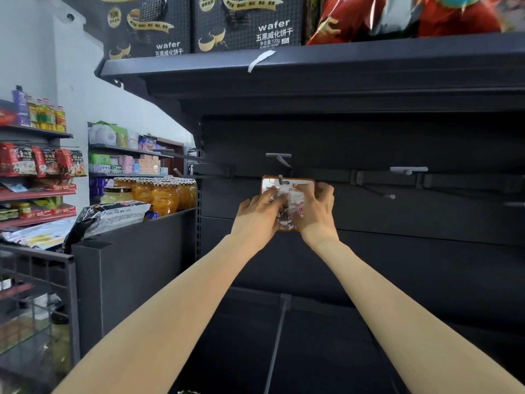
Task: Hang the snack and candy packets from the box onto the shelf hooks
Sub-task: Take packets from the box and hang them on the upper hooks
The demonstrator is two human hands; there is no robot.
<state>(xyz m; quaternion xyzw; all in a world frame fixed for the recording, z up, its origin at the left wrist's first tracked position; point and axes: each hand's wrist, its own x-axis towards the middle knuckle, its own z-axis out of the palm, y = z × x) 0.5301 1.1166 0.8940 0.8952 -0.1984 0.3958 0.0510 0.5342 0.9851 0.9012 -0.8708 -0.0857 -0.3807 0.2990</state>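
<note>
At frame centre, just beyond both outstretched forearms, the left hand (257, 211) and right hand (315, 209) are gripping one candy packet (288, 194) by its sides, long axis upright. Its top hole is meeting the hook (280, 179) tip, which is pointing toward the viewer; behind, the dark shelf back panel (369, 137) is carrying more hooks.

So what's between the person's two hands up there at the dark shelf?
In the head view, a small orange-edged candy packet sits between the left hand and right hand; both grip it, its top hole at a grey hook.
</note>
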